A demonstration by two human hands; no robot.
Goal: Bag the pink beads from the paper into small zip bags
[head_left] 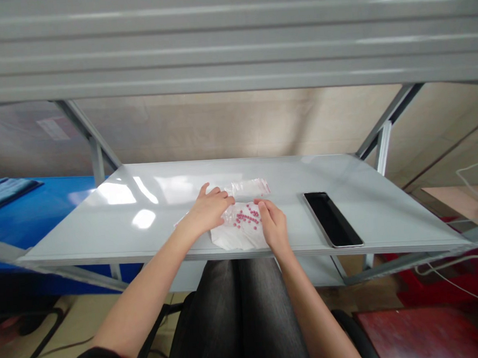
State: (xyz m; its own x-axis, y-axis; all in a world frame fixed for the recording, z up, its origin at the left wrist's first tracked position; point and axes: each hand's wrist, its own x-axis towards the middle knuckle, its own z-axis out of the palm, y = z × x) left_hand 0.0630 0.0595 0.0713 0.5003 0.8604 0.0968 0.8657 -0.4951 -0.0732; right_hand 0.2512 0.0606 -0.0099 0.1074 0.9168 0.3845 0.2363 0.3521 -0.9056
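Small round pink beads [247, 217] lie scattered on a crumpled white tissue [236, 238] near the table's front edge. At the tissue's right side, my right hand [274, 224] is closed, with thumb and index finger pinched on its edge. My left hand [209, 209] rests at the upper left of the tissue, its fingers curved but apart. Some clear plastic [227, 215] shows by its thumb and index finger; whether the fingers touch it is hard to make out. Behind the tissue lies a clear zip bag [252, 187] with a reddish strip along its right end.
A black phone-like device [334, 219] lies on the right of the grey-white table [104, 230]. A grey ridged panel [230, 39] spans overhead, and metal struts [382, 132] rise at both sides. Left of the table is a blue surface [63, 211] with a dark flat item on it.
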